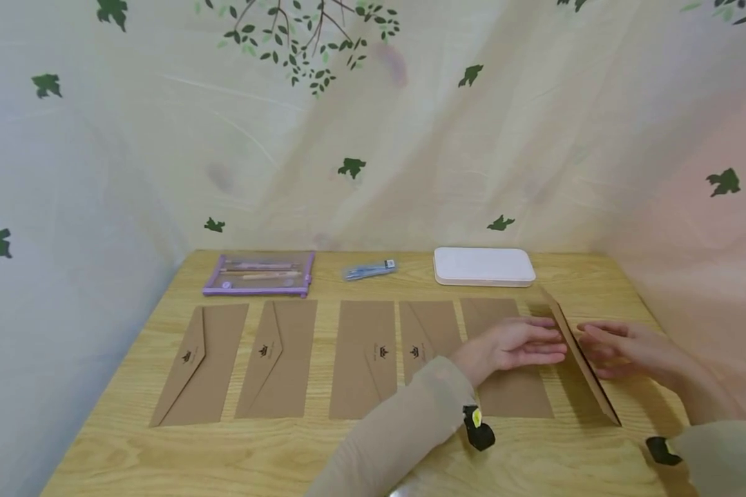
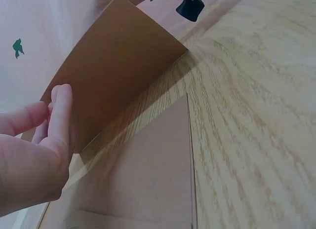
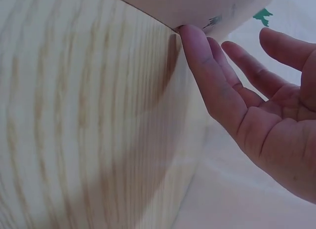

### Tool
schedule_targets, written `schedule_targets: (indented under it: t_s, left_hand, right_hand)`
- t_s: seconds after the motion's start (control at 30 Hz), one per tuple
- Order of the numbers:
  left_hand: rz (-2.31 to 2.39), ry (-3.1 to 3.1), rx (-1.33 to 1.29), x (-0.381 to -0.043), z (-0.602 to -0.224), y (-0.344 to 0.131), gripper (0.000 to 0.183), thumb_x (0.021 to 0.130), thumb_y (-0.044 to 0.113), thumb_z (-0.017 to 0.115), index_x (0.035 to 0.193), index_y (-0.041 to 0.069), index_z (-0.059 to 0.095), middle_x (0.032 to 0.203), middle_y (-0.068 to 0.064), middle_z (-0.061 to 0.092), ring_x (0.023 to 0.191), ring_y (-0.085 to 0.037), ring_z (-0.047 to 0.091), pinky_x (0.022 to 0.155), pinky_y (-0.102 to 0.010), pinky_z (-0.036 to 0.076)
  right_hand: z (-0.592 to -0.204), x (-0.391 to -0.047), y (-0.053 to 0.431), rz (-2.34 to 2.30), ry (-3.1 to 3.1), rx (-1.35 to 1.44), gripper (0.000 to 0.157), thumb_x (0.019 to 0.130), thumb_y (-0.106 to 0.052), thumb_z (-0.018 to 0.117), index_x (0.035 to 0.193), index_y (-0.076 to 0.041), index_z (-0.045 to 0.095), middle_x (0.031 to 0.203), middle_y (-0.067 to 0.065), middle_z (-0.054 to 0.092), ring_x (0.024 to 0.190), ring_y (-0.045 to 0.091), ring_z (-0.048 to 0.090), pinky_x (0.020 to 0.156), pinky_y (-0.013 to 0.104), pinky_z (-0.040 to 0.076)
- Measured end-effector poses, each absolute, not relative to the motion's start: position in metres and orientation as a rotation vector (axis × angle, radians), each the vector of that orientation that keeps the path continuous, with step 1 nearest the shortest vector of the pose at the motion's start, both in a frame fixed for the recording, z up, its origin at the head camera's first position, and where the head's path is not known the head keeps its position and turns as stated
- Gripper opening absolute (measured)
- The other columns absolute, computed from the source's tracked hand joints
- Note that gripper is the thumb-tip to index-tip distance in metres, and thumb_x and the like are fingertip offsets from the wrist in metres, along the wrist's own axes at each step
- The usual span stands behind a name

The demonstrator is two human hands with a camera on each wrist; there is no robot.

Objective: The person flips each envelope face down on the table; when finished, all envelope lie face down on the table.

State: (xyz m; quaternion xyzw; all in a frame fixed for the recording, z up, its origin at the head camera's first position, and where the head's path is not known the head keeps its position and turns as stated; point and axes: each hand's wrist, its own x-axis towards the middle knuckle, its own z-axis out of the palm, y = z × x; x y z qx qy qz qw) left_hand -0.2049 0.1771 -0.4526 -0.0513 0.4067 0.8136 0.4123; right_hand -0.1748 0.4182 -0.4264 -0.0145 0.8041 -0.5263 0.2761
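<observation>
A brown kraft envelope [image 1: 573, 345] stands on its long edge at the right of the table, leaning between my two hands. My left hand [image 1: 514, 345] is on its left side, fingers extended with the tips at the paper. In the left wrist view, those fingers [image 2: 61, 108] overlap the envelope's plain face [image 2: 118, 56]. On the other side is my right hand [image 1: 634, 353]. The right wrist view has its straight fingers [image 3: 202, 66] at the envelope's lower edge [image 3: 202, 7], where a dark print shows. Beneath my left hand lies another flat envelope [image 1: 510, 393].
Several more envelopes lie in a row leftward, including one at the far left [image 1: 214, 373] and one mid-table [image 1: 354, 352], partly behind my sleeve. Along the back are a purple-edged clear pencil pouch [image 1: 261, 274], a small packet of blue sticks [image 1: 369, 270] and a white case [image 1: 485, 266].
</observation>
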Motion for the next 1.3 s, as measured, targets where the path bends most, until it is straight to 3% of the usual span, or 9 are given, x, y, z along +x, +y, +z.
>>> schedule_targets:
  t_s: [0.37, 0.5, 0.67, 0.8, 0.97, 1.3]
  left_hand:
    - [1.998, 1.06, -0.057, -0.2, -0.447, 0.182, 0.02, 0.101, -0.001, 0.057, 0.118, 0.006, 0.065, 0.104, -0.012, 0.068, 0.122, -0.043, 0.059, 0.106, -0.054, 0.046]
    - [1.967, 1.088, -0.055, -0.197, -0.444, 0.182, 0.02, 0.102, 0.004, 0.057, 0.119, 0.008, 0.067, 0.112, -0.012, 0.065, 0.122, -0.043, 0.059, 0.106, -0.057, 0.045]
    - [1.958, 1.094, -0.078, -0.194, -0.442, 0.183, 0.022, 0.103, 0.007, 0.056, 0.12, 0.009, 0.07, 0.123, -0.012, 0.06, 0.12, -0.043, 0.059, 0.105, -0.062, 0.044]
    - [1.952, 1.101, -0.072, -0.193, -0.443, 0.183, 0.023, 0.103, 0.007, 0.056, 0.121, 0.009, 0.069, 0.125, -0.012, 0.059, 0.12, -0.042, 0.058, 0.104, -0.063, 0.044]
    - [1.933, 1.118, -0.061, -0.191, -0.445, 0.183, 0.024, 0.103, 0.007, 0.056, 0.123, 0.009, 0.069, 0.128, -0.013, 0.058, 0.12, -0.041, 0.057, 0.104, -0.063, 0.044]
    - [1.92, 1.123, -0.068, -0.189, -0.448, 0.18, 0.027, 0.103, 0.007, 0.056, 0.126, 0.011, 0.068, 0.137, -0.014, 0.056, 0.124, -0.044, 0.055, 0.103, -0.064, 0.044]
  right_hand:
    - [-0.415, -0.17, 0.409, -1.386, 2.177, -0.103, 0.066, 0.113, -0.033, 0.035, 0.154, 0.015, 0.016, 0.151, 0.038, 0.03, 0.12, 0.029, 0.059, 0.087, 0.05, 0.059]
    - [-0.409, -0.169, 0.404, -1.365, 2.194, -0.093, 0.069, 0.113, -0.038, 0.032, 0.155, 0.014, 0.015, 0.153, 0.035, 0.028, 0.118, 0.024, 0.058, 0.086, 0.048, 0.058]
    - [-0.404, -0.167, 0.403, -1.408, 2.148, -0.119, 0.068, 0.113, -0.037, 0.027, 0.156, 0.013, 0.009, 0.149, 0.021, 0.042, 0.112, 0.01, 0.062, 0.085, 0.047, 0.058]
    - [-0.402, -0.166, 0.405, -1.441, 2.089, -0.152, 0.068, 0.114, -0.035, 0.024, 0.156, 0.013, 0.003, 0.141, 0.005, 0.053, 0.111, 0.01, 0.064, 0.086, 0.047, 0.058]
    - [-0.401, -0.163, 0.408, -1.46, 2.066, -0.143, 0.07, 0.114, -0.034, 0.025, 0.154, 0.015, -0.004, 0.128, -0.006, 0.062, 0.109, 0.014, 0.066, 0.085, 0.047, 0.059]
    - [-0.402, -0.161, 0.414, -1.468, 2.122, -0.072, 0.07, 0.114, -0.032, 0.028, 0.153, 0.015, -0.005, 0.119, -0.012, 0.063, 0.104, 0.01, 0.066, 0.084, 0.033, 0.058]
